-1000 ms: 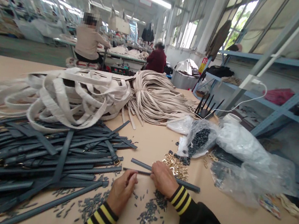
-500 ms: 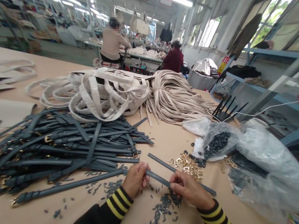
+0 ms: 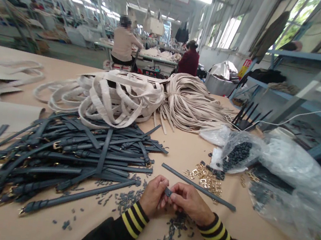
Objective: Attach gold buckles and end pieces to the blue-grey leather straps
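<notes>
Close together at the table's near middle, my left hand [image 3: 153, 195] and my right hand [image 3: 191, 202] both pinch a dark grey strap [image 3: 168, 192]. Only a short piece of it shows between the fingertips; the rest is hidden by the hands. Beyond my right hand, another flat dark strap [image 3: 198, 186] lies slantwise on the table. Small dark cut pieces [image 3: 172, 229] are scattered below and left of the hands. Gold buckles [image 3: 207, 178] sit in a loose heap past my right hand.
A big pile of dark buckled straps [image 3: 79, 159] covers the left. Behind it lie cream fabric strips [image 3: 121, 96] and a tied cream bundle [image 3: 185, 99]. Clear plastic bags [image 3: 291, 168], one with black loops [image 3: 238, 154], lie right. Two people sit farther back.
My right hand has moved left toward my left hand. The strap that stretched between them now shows only as a short piece. The view has shifted slightly.
</notes>
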Demonstrator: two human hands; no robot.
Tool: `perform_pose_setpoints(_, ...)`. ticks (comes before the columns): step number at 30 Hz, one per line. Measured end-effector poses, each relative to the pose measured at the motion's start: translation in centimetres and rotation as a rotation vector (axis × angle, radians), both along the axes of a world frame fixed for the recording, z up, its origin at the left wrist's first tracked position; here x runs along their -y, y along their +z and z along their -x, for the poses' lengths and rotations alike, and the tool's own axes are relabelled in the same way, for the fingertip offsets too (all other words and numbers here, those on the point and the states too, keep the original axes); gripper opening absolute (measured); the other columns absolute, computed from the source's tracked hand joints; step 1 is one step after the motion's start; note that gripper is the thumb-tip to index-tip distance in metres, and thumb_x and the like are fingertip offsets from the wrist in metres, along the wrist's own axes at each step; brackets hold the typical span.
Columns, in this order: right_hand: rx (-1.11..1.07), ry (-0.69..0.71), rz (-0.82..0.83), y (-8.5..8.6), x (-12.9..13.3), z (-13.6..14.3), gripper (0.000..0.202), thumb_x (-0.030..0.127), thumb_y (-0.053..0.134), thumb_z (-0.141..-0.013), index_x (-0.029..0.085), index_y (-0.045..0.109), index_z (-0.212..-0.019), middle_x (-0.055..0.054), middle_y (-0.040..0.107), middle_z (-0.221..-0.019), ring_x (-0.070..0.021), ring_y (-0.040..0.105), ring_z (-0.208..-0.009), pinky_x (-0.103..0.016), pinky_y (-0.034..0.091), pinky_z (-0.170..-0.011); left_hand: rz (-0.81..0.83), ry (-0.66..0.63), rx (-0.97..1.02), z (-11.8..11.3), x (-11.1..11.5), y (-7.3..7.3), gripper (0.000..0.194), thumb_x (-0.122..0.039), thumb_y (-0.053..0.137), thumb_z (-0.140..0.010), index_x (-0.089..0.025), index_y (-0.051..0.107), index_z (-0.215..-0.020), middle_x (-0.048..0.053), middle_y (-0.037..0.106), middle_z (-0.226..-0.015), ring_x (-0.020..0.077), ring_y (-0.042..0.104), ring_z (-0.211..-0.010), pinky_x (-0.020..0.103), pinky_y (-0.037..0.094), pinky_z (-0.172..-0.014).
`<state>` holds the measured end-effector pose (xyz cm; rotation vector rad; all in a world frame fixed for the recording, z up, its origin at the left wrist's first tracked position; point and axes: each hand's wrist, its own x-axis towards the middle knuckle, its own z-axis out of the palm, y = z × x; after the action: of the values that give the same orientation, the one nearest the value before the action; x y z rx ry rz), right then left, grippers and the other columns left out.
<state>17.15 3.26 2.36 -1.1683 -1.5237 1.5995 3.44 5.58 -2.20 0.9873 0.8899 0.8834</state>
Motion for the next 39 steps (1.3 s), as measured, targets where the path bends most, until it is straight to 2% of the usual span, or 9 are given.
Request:
perform_pose_setpoints(3,-0.101,-0.003,0.001,-0.2,0.1,0.3,0.019,0.031,0.055,-0.078,0.013,0.050,-0.081,-0.001,0.058,-0.067,-0.0056,0.049,-0.051,-0.016,0.036,-0.046,-0.018,-0.010,0.016,-0.4,0.2,-0.3,0.032,-0.051,0.044,-0.076,-0.020,0.036,-0.075,-0.008,0.046,-0.043,0.0070,0.036,-0.031,0.017,0.026,-0.032)
perform_pose_setpoints(7,-0.053,-0.062,-0.021,-0.2,-0.3,0.2,0.020,0.031,0.055,-0.078,0.012,0.051,-0.078,0.000,0.056,-0.065,-0.0047,0.048,-0.049,-0.015,0.036,-0.045,-0.304,0.156,-0.231,0.0,0.2,0.0,0.023,-0.038,0.045,-0.079,-0.017,0.043,-0.071,-0.003,0.049,-0.056,0.0095,0.047,-0.051,0.022,0.040,-0.052)
perform_pose_setpoints(11,0.020,-0.151,-0.012,-0.4,-0.5,-0.2,0.021,0.032,0.055,-0.078,0.011,0.050,-0.076,0.002,0.053,-0.058,-0.0045,0.046,-0.047,-0.015,0.034,-0.043,-0.486,0.047,-0.379,0.5,0.6,0.8,0.026,-0.037,0.041,-0.083,-0.015,0.053,-0.080,0.003,0.058,-0.069,0.0134,0.054,-0.064,0.026,0.043,-0.062)
perform_pose_setpoints(15,0.037,-0.143,0.004,-0.5,-0.2,-0.3,0.024,0.035,0.055,-0.077,0.011,0.050,-0.078,0.001,0.054,-0.060,-0.0046,0.046,-0.047,-0.015,0.034,-0.043,-0.525,0.022,-0.417,0.4,0.9,1.0,0.025,-0.037,0.042,-0.082,-0.015,0.052,-0.075,0.003,0.058,-0.065,0.0134,0.054,-0.060,0.026,0.043,-0.059)
perform_pose_setpoints(18,0.000,-0.118,0.023,-0.2,0.1,-0.4,0.026,0.037,0.055,-0.077,0.011,0.050,-0.078,0.000,0.057,-0.065,-0.0043,0.047,-0.048,-0.016,0.035,-0.044,-0.388,0.057,-0.386,0.6,0.4,0.3,0.030,-0.037,0.032,-0.085,-0.016,0.048,-0.071,0.001,0.053,-0.056,0.0132,0.052,-0.051,0.027,0.044,-0.054)
perform_pose_setpoints(20,-0.012,-0.138,0.050,0.0,0.2,-0.7,0.028,0.039,0.055,-0.076,0.012,0.050,-0.078,0.000,0.056,-0.064,-0.0042,0.046,-0.046,-0.016,0.034,-0.043,-0.307,0.148,-0.337,0.9,-0.2,-0.2,0.025,-0.035,0.033,-0.083,-0.016,0.048,-0.083,0.005,0.058,-0.069,0.0152,0.057,-0.061,0.029,0.047,-0.057)
perform_pose_setpoints(24,-0.004,-0.152,0.062,0.0,0.3,-1.3,0.031,0.042,0.055,-0.075,0.011,0.052,-0.079,-0.002,0.058,-0.069,-0.0046,0.046,-0.047,-0.016,0.034,-0.043,-0.482,0.380,-0.412,1.5,-1.0,-0.3,0.030,-0.028,0.044,-0.077,-0.015,0.047,-0.104,0.012,0.050,-0.112,0.0193,0.051,-0.099,0.035,0.044,-0.083)
perform_pose_setpoints(30,0.057,-0.155,0.069,-0.5,0.2,-1.3,0.029,0.040,0.054,-0.076,0.010,0.054,-0.079,0.000,0.057,-0.063,-0.0042,0.045,-0.045,-0.016,0.033,-0.042,-0.123,0.094,-0.185,1.0,-0.9,0.2,0.032,-0.045,0.043,-0.078,-0.014,0.049,-0.081,-0.001,0.053,-0.057,0.0078,0.045,-0.042,0.020,0.038,-0.039)
perform_pose_setpoints(39,0.139,-0.114,0.059,-0.8,-0.4,-1.6,0.030,0.040,0.052,-0.075,0.011,0.054,-0.082,-0.002,0.061,-0.070,-0.0059,0.048,-0.047,-0.017,0.034,-0.041,0.024,0.095,-0.085,0.6,-0.9,-0.5,0.030,-0.043,0.054,-0.069,-0.015,0.044,-0.070,-0.005,0.053,-0.048,0.0039,0.041,-0.033,0.014,0.032,-0.032)
